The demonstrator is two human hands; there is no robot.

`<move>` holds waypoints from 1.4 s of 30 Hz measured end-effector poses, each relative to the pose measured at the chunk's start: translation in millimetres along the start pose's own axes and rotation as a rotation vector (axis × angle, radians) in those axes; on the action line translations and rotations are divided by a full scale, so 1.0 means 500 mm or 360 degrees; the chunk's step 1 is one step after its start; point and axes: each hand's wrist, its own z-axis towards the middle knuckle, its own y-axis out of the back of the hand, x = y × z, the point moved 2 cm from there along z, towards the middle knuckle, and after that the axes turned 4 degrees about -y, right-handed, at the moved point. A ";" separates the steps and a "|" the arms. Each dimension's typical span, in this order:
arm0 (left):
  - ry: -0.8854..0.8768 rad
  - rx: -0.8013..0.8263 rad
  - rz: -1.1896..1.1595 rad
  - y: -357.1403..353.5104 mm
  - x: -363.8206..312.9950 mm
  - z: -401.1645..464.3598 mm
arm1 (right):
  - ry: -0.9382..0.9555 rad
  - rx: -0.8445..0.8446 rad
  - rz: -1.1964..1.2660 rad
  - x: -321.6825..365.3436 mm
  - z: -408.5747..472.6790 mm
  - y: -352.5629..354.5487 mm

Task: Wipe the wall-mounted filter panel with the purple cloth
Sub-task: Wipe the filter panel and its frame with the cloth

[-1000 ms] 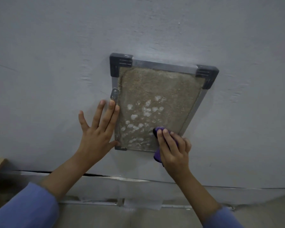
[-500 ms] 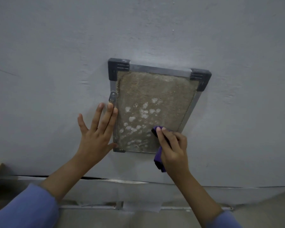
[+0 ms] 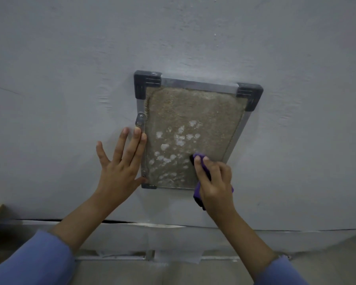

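The right hand (image 3: 215, 182), closed on the bunched purple cloth (image 3: 201, 161), presses it at the five o'clock corner of the metal-framed brown filter panel (image 3: 193, 112) on the grey wall (image 3: 70, 79), while the open, empty left hand (image 3: 119, 167) lies flat at nine o'clock; most of the dusty mat looks unwiped.

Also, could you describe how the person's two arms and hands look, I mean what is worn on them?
Both hands are bare: no gloves, rings or watch can be seen on the left hand or the right hand. Each arm wears a blue long sleeve pushed back, so the forearms show. The left sleeve looks soft and smooth; the right sleeve has a slightly frayed cuff edge.
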 end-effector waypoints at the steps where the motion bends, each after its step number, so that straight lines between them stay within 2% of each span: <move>1: 0.0002 -0.0001 0.0007 -0.001 0.000 0.000 | 0.0036 0.0036 -0.0031 0.001 -0.012 -0.007; 8: -0.0015 -0.0042 0.0010 0.005 0.001 -0.001 | -0.0019 0.0288 0.0034 0.020 -0.079 -0.011; 14: -0.0013 -0.0030 0.0017 0.003 -0.001 0.002 | 0.0017 -0.0009 0.0124 -0.022 -0.001 0.012; 21: -0.0009 -0.0032 0.0028 0.007 -0.001 0.002 | 0.0098 0.0407 0.0073 -0.007 -0.103 -0.015; 23: -0.0008 -0.0031 0.0030 0.007 -0.001 0.001 | 0.0068 0.0339 0.0094 -0.002 -0.097 -0.008; 27: 0.0007 -0.0031 0.0020 0.006 -0.002 0.000 | 0.0015 0.0007 0.0114 -0.012 -0.025 0.008; 29: 0.0012 -0.0026 0.0029 0.005 -0.003 0.001 | 0.0025 -0.0019 0.0070 -0.016 -0.014 -0.003; 33: 0.0034 0.0004 0.0076 0.005 -0.004 0.002 | 0.0184 0.0228 0.0005 -0.002 -0.088 -0.038; 37: 0.0041 0.0008 0.0087 0.012 -0.006 0.000 | 0.0115 0.0515 0.0074 0.001 -0.137 -0.047; 39: 0.0053 0.0024 0.0064 0.018 -0.009 0.000 | 0.0046 0.0516 0.0166 0.004 -0.130 -0.034; 42: 0.0086 0.0078 0.0050 0.032 -0.017 -0.003 | -0.0099 0.0352 0.0500 0.015 -0.093 0.001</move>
